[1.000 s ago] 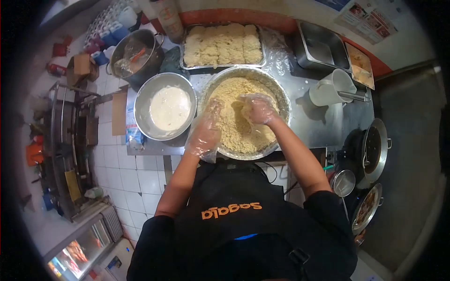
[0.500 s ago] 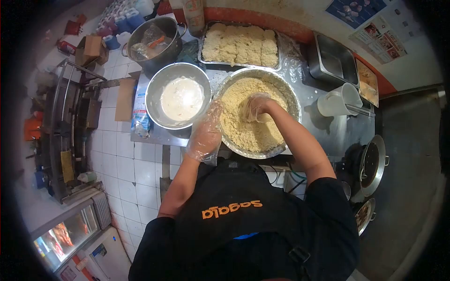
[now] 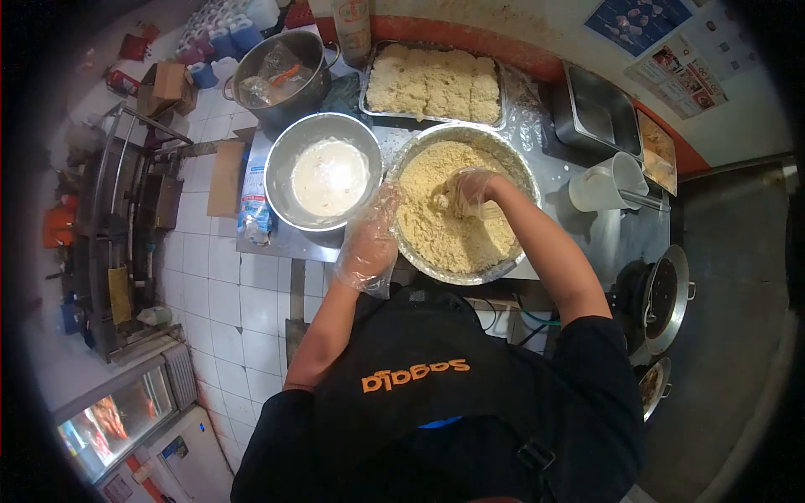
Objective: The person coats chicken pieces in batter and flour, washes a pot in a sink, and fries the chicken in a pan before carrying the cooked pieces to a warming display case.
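A wide metal bowl full of pale yellow crumbs stands on the steel table before me. My right hand, in a clear plastic glove, presses down into the crumbs near the bowl's middle, fingers curled; whether it holds a piece under the crumbs I cannot tell. My left hand, also gloved, rests at the bowl's left rim with its fingers spread and nothing in it. A smaller metal bowl of white batter sits just left. Behind, a tray holds several crumb-coated pieces.
A large pot with a bag inside stands at the back left. A white jug and an empty steel pan sit at the right. Woks stand at the lower right. The tiled floor with racks lies to the left.
My right hand has sunk deeper into the crumbs and curled. My left hand has drawn back from the crumbs to the bowl's left rim. The view has shifted a little.
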Motion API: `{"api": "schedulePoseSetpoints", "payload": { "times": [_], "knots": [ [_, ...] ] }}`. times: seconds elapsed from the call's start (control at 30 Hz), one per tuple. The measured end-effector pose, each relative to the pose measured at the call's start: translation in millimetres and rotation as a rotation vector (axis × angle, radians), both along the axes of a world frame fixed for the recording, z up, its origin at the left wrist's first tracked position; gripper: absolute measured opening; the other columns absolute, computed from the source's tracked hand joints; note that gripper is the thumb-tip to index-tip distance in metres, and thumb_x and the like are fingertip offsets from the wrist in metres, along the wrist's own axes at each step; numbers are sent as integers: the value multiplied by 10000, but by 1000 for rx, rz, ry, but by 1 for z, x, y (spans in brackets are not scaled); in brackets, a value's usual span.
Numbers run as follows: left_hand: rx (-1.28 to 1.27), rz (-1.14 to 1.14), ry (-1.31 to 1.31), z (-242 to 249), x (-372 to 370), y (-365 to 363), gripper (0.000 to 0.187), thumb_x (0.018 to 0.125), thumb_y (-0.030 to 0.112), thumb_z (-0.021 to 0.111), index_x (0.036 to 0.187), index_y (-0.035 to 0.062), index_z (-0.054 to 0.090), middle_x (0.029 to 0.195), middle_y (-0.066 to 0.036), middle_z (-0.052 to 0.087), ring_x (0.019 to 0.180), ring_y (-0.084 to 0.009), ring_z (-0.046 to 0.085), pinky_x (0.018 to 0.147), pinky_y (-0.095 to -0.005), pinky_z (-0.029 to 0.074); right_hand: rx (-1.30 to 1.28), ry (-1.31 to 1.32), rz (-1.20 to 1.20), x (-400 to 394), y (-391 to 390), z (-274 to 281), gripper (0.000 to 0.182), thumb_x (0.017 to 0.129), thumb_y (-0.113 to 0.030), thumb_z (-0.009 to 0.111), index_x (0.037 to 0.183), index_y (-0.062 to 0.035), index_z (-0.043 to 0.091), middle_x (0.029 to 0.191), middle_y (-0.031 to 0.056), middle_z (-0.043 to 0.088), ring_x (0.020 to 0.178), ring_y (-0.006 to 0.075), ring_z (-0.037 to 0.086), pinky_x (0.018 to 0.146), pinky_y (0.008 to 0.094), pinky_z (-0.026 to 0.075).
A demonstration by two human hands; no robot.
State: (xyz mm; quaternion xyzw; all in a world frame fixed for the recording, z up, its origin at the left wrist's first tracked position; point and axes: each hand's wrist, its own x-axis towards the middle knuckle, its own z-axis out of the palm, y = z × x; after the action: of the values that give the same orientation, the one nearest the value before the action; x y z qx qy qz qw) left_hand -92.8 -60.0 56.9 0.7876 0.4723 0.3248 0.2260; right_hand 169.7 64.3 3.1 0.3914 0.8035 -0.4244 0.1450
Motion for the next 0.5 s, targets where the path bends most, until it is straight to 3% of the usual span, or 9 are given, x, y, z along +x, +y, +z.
{"api": "schedulePoseSetpoints", "payload": {
  "times": [0.07, 0.2, 0.27, 0.3, 0.4, 0.5],
  "knots": [
    [-12, -1, -3, 2, 0, -1, 597, 674, -11, 454, 1271, 6, 483, 1299, -235, 469, 1251, -367, 400, 1043, -439, 321, 243, -161, 93, 6, 1, -3, 376, 701, -215, 659, 1068, -132, 648, 900, 130, 675, 754, 270, 632, 653, 373, 492],
    [4, -11, -19, -2, 0, 1, 592, 664, -27, 458, 1254, 4, 496, 1290, -232, 478, 1241, -368, 413, 1037, -434, 333, 280, -238, -9, 28, 2, 12, 488, 669, -193, 693, 1142, -134, 591, 1066, 145, 631, 938, 297, 609, 803, 384, 480],
    [6, -11, -23, -3, 0, 3, 586, 663, -31, 458, 1247, 3, 502, 1283, -230, 485, 1233, -367, 423, 1030, -430, 342, 375, -116, -43, 23, -11, 71, 455, 709, -244, 645, 1146, -133, 588, 1051, 133, 635, 1002, 282, 597, 871, 381, 456],
    [8, -10, -23, -3, 1, 3, 581, 663, -35, 458, 1240, 2, 508, 1275, -228, 493, 1225, -366, 433, 1024, -427, 352, 324, -151, -39, 25, -10, 83, 486, 718, -308, 667, 1165, -142, 572, 1132, 123, 601, 1074, 274, 555, 934, 381, 415],
    [1, -21, -112, -5, 7, 3, 564, 661, -37, 458, 1220, -4, 524, 1261, -229, 504, 1202, -368, 456, 1012, -425, 366, 538, 13, -122, 33, -13, 97, 557, 642, -224, 721, 1158, -84, 563, 1038, 164, 610, 1008, 323, 571, 892, 395, 441],
    [56, -51, -75, -8, 11, 9, 560, 656, -31, 464, 1212, -10, 528, 1259, -235, 501, 1169, -372, 482, 989, -428, 387, 602, -14, -205, 20, -27, 136, 518, 710, -334, 699, 1151, -100, 559, 1055, 148, 610, 1028, 320, 561, 900, 405, 429]
  ]
}}
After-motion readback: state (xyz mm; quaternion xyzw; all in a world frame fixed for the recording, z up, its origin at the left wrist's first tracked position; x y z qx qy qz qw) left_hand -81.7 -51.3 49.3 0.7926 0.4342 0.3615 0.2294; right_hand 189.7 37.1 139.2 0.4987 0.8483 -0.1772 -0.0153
